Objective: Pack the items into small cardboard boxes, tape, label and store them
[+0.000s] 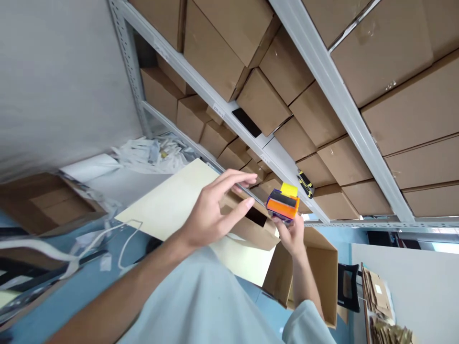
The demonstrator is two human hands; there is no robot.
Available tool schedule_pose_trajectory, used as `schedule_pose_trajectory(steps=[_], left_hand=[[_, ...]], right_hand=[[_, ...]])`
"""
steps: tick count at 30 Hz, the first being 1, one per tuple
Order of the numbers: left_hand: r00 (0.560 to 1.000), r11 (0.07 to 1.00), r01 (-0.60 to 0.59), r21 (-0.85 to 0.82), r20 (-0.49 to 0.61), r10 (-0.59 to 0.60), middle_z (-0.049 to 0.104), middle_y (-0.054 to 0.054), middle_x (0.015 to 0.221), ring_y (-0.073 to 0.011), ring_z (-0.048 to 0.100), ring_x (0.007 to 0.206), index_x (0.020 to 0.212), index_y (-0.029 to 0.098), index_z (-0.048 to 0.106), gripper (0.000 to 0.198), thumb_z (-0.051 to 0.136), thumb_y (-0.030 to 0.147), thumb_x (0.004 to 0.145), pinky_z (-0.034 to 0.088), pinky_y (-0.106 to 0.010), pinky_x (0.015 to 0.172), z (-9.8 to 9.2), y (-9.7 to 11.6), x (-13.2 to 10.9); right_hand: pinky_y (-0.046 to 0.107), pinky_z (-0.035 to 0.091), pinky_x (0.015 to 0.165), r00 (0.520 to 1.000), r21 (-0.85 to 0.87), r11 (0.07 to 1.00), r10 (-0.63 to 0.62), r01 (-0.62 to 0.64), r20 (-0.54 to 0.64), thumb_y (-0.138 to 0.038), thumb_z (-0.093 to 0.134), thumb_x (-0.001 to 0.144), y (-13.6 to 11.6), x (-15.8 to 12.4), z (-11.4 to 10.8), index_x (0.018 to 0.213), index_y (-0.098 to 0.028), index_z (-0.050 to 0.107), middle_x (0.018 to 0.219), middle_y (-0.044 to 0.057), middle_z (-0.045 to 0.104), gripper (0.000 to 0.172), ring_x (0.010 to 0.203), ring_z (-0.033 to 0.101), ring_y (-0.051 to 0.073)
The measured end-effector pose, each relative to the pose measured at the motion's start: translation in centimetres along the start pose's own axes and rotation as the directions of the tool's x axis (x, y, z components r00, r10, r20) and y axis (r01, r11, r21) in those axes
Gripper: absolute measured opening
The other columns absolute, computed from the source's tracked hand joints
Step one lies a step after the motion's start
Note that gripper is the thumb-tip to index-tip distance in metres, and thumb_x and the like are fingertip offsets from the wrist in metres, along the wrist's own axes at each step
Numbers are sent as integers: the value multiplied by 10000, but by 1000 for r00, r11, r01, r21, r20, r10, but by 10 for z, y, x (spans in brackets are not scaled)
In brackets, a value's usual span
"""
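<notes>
My right hand [290, 234] grips an orange and dark tape dispenser [282, 204] with a yellow piece sticking up from its top. To its left, my left hand [218, 208] is held open in the air, thumb apart from the fingers, with nothing in it. Below and between the hands lies a small brown cardboard box [256, 234], whose dark opening shows. The left hand partly hides this box. It rests on a cream tabletop [172, 200].
A metal shelf rack [251, 138] full of cardboard boxes rises behind the table. A yellow and black cutter [304, 183] lies on its ledge. An open carton [321, 267] stands at right, another carton [50, 200] at left. White plastic bags [154, 153] are heaped beyond the table.
</notes>
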State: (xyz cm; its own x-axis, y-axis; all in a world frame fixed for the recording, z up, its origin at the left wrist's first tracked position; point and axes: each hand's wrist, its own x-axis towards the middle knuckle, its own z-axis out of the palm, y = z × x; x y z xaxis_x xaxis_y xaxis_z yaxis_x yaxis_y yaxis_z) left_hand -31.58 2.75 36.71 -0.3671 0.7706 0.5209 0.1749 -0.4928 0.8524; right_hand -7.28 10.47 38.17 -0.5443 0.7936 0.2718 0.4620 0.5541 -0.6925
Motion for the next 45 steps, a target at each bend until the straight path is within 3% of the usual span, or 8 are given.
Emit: schedule_pose_trajectory(steps=[4, 11, 17, 23, 29, 36, 41, 45], left_hand=[[993, 980, -120, 160, 36, 115, 768, -70, 1188, -239, 723, 1116, 1260, 261, 765, 270, 724, 327, 1002, 631, -433, 1008, -15, 22, 10], [966, 957, -222, 188, 172, 191, 794, -45, 1077, -206, 733, 1009, 1145, 290, 791, 173, 643, 254, 1065, 637, -396, 938, -15, 22, 2], [957, 959, -216, 182, 234, 171, 786, -42, 1042, -198, 731, 988, 1112, 277, 777, 181, 606, 225, 1085, 629, -371, 913, -17, 23, -4], [954, 955, -233, 184, 232, 188, 781, -37, 1009, -186, 725, 933, 1099, 251, 741, 181, 608, 134, 1064, 604, -344, 876, -15, 20, -26], [971, 981, -93, 169, 232, 53, 765, -43, 1003, -193, 718, 945, 1111, 239, 720, 169, 645, 110, 1031, 594, -343, 896, -17, 5, -52], [948, 973, 183, 140, 237, -213, 743, -36, 960, -176, 699, 914, 981, 220, 668, 142, 573, 178, 1076, 577, -310, 859, -12, -23, -69], [821, 872, 476, 119, 297, -488, 753, -21, 933, -175, 706, 873, 932, 224, 679, 186, 584, 322, 1057, 578, -287, 821, -19, -41, -73], [728, 737, 667, 105, 115, -676, 774, -51, 989, -219, 716, 965, 992, 217, 731, 308, 643, 512, 1005, 610, -332, 916, -40, -73, -64]], right_hand=[[357, 571, 746, 979, -196, 960, -182, 197, 95, -306, 701, 1010, -3, 0, -14, 943, -249, 671, 884, 60, 736, 93, 796, 681, 227], [312, 469, 667, 884, -334, 819, -439, 467, 159, -164, 641, 996, 0, 3, -19, 825, -265, 500, 728, -15, 560, 245, 658, 497, 186], [350, 483, 706, 850, -428, 735, -460, 526, 255, -138, 603, 1001, -7, -4, -28, 962, -248, 613, 779, 19, 626, 118, 697, 567, 213], [351, 488, 699, 826, -442, 698, -461, 564, 325, -97, 584, 986, -16, -20, -27, 989, -241, 597, 749, 6, 632, 144, 658, 584, 203], [331, 511, 688, 831, -423, 728, -383, 540, 403, -88, 569, 988, -12, -32, -17, 931, -260, 512, 718, -11, 610, 190, 633, 553, 198], [335, 509, 693, 800, -364, 817, -184, 448, 571, -311, 542, 1119, -4, -34, -5, 910, -250, 502, 761, 37, 662, 221, 701, 636, 222], [322, 427, 582, 659, -369, 897, 127, 242, 741, -513, 508, 1140, -6, -32, -15, 888, -255, 525, 704, 9, 631, 362, 597, 602, 206], [324, 382, 535, 564, -474, 880, 373, 36, 737, -614, 552, 1094, 12, -18, -43, 854, -260, 562, 632, -8, 602, 428, 513, 566, 198]])
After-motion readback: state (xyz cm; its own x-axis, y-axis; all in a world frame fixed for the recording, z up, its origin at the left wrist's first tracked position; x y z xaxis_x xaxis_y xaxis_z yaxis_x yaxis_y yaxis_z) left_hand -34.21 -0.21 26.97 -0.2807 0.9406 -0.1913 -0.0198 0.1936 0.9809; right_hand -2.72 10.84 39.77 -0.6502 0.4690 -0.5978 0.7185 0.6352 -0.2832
